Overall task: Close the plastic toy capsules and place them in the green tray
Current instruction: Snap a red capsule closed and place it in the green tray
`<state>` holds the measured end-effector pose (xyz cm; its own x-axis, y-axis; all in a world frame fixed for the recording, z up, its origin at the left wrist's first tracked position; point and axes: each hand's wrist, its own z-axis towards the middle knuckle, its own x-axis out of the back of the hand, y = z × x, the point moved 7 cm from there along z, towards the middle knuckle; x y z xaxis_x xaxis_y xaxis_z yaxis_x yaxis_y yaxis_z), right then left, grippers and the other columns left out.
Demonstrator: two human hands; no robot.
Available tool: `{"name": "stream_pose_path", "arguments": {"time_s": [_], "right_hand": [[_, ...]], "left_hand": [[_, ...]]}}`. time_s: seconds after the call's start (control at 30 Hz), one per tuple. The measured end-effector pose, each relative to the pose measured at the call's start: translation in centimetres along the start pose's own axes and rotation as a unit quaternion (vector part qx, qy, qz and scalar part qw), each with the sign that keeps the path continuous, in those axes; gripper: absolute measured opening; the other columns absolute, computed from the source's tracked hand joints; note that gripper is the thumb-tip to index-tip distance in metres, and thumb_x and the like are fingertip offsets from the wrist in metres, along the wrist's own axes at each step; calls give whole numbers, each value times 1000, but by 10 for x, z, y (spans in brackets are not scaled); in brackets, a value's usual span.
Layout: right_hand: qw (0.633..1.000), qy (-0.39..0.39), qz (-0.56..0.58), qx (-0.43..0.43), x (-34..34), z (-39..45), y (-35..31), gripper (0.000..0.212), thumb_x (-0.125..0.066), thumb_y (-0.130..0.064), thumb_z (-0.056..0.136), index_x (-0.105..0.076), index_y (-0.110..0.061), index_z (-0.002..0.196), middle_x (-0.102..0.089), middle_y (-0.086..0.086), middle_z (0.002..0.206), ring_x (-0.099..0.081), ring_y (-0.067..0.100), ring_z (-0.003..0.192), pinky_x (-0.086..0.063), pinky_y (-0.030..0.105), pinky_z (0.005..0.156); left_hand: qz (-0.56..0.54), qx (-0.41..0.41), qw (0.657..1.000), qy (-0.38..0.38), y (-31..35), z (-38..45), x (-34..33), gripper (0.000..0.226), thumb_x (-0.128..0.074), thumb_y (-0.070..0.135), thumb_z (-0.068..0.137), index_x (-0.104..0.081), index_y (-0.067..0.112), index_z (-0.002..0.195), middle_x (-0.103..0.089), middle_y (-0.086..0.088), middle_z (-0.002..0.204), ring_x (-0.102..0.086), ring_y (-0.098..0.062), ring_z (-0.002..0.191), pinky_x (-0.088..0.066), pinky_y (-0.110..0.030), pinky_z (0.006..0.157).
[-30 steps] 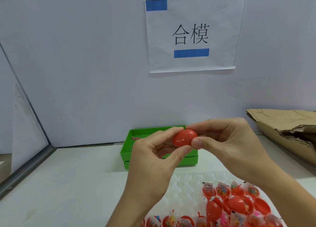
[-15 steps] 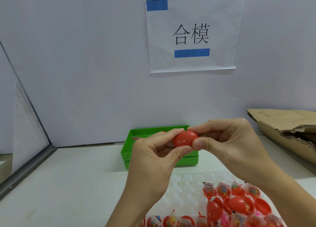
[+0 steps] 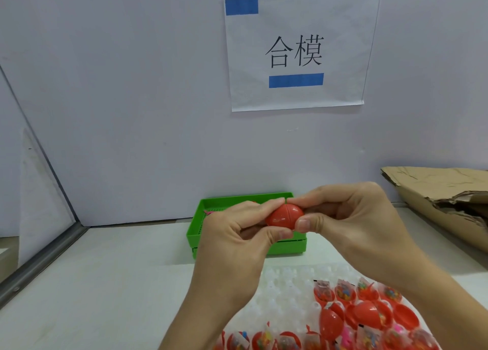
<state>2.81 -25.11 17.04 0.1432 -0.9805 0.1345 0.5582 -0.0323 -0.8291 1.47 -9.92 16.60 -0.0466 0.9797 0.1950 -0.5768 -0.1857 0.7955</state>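
Between the fingers point(image 3: 280, 234), a red capsule point(image 3: 284, 216) is showing glossy, smooth plastic. Behind the fingers, the green tray point(image 3: 192, 235) is looking matt plastic; right of them, torn cardboard point(image 3: 433, 191) is looking rough.

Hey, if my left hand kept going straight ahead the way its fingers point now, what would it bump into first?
Most likely the green tray, which sits right behind your left hand and the red capsule that both hands pinch. Depth is hard to judge, so the hand may pass above its rim.
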Motion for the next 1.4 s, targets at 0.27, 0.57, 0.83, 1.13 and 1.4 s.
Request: {"name": "stream_pose_path", "arguments": {"time_s": [0.27, 0.57, 0.83, 1.13, 1.4], "right_hand": [[996, 14, -89, 15, -4, -1, 3, 38, -79, 5, 75, -78, -32, 81, -77, -6, 75, -73, 9, 70, -56, 17, 67], [993, 32, -111, 33, -5, -1, 0, 37, -79, 9, 74, -75, -28, 72, -75, -6, 70, -73, 8, 68, -55, 16, 65], [996, 37, -75, 34, -12, -3, 2, 36, -77, 9, 76, -75, -27, 75, -76, -5, 73, -74, 11, 71, -57, 19, 68], [999, -34, -38, 3, -2, 2, -2, 20, -63, -39, 86, -78, -34, 99, -79, -3, 87, -75, 13, 82, -58, 22, 72], [975, -71, 154, -144, -2, -1, 25, 53, -89, -52, 60, -76, -19, 99, -74, 13, 99, -73, 24, 88, -58, 28, 72]], "left_hand": [[107, -64, 992, 22, 5, -2, -1, 42, -66, -21, 76, -79, 14, 97, -73, 2, 76, -65, 6, 75, -47, -3, 69], [169, -132, 976, 34, 9, -6, -7, 30, -59, -12, 84, -76, 2, 104, -72, -3, 80, -65, 8, 74, -49, -3, 68], [194, -136, 971, 36, 11, -6, -4, 30, -58, 0, 78, -78, 8, 98, -72, 1, 80, -65, -9, 78, -54, -17, 68], [119, -55, 991, 3, 0, -3, -3, 24, -68, 28, 82, -70, 28, 105, -68, 17, 95, -66, -5, 93, -56, -21, 79], [54, -60, 997, -17, 0, -3, -6, 25, -69, 27, 84, -66, 37, 106, -67, 18, 107, -64, -8, 106, -53, -21, 87]]}}
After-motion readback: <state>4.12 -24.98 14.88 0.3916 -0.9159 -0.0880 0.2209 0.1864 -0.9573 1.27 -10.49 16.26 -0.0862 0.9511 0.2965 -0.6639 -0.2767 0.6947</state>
